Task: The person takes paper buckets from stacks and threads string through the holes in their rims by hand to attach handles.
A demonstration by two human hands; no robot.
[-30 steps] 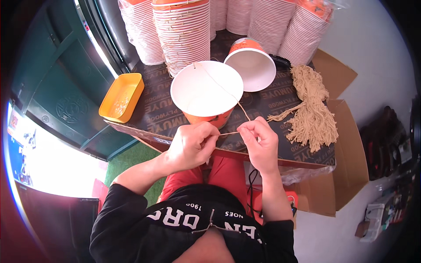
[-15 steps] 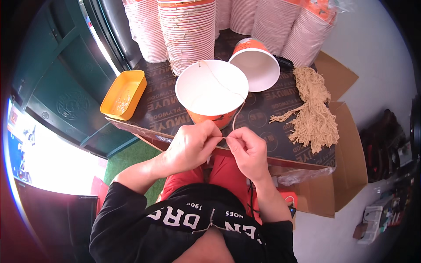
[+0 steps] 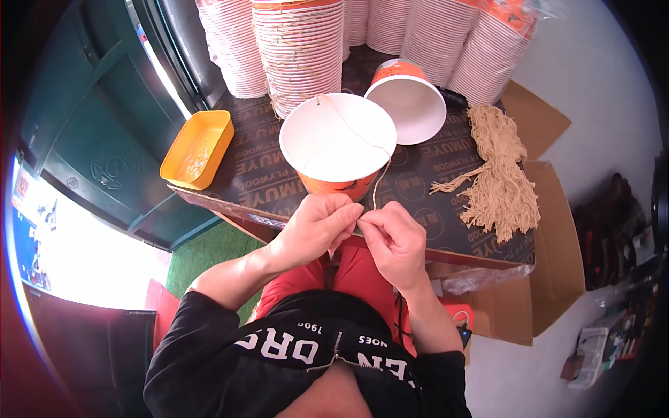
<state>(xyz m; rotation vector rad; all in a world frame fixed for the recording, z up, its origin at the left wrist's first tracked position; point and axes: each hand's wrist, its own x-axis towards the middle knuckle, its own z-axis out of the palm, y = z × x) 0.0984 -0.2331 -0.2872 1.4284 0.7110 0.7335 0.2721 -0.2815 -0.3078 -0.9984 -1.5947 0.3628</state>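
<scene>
My left hand (image 3: 317,226) and my right hand (image 3: 391,240) meet at the near edge of a dark board (image 3: 432,202), fingertips pinched together on a thin tan string (image 3: 378,182). The string runs up over the rim and across the mouth of an orange paper bucket with a white inside (image 3: 334,143), which stands just beyond my hands. A second such bucket (image 3: 411,104) lies tilted behind it.
Tall stacks of paper buckets (image 3: 300,49) line the back of the board. A bundle of tan string pieces (image 3: 498,177) lies at the right. A yellow tray (image 3: 196,148) sits at the left edge. Cardboard (image 3: 557,251) lies on the floor at right.
My right hand has moved left along the string until it meets my left hand. The string, stretched between the hands before, now rises from the pinched fingertips to the bucket.
</scene>
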